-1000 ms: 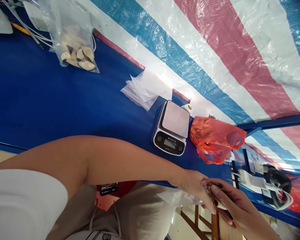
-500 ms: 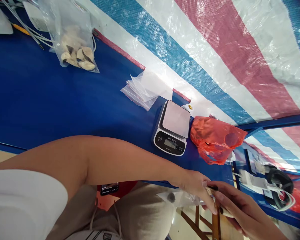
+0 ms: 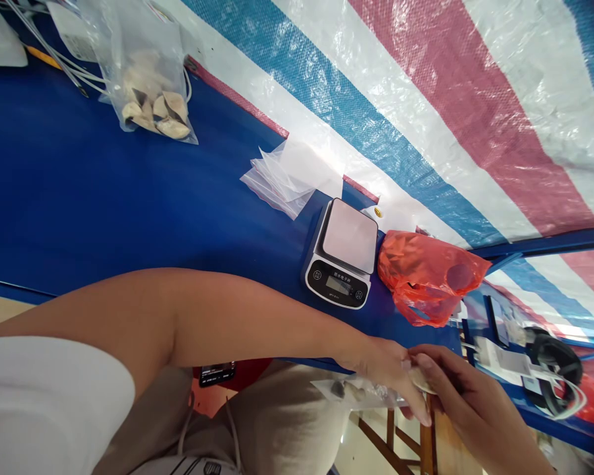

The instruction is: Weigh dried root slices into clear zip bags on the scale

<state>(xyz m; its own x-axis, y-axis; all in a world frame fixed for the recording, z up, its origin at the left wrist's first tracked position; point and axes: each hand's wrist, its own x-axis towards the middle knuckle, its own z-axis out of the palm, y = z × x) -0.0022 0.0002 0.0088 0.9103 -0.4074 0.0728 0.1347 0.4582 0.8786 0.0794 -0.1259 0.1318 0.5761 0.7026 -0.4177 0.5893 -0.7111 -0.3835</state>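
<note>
My left hand (image 3: 393, 373) is closed on a clear plastic bag (image 3: 376, 396), which hangs sideways beyond the table's front edge over my lap. Inside the bag lie a dark piece and a paler piece near its left end. Pressed close to the left fingers, my right hand (image 3: 475, 389) pinches a pale, flat piece (image 3: 420, 380) at the bag's mouth. The fingers hide part of this piece, and its kind is unclear. Above the hands on the table stand a digital kitchen scale (image 3: 349, 237) and a crumpled red plastic bag (image 3: 426, 270).
Flat zip bags (image 3: 277, 181) lie left of the scale. A larger clear bag of pale, dry-looking slices (image 3: 156, 112) rests by white cables at the back left. A phone (image 3: 216, 374) is below the table edge. A wooden stool (image 3: 426, 442) stands beneath my hands.
A pale piece now shows beside the dark one in the clear bag. My right hand has closed in on the left; the dark-edged pieces between its fingers no longer show.
</note>
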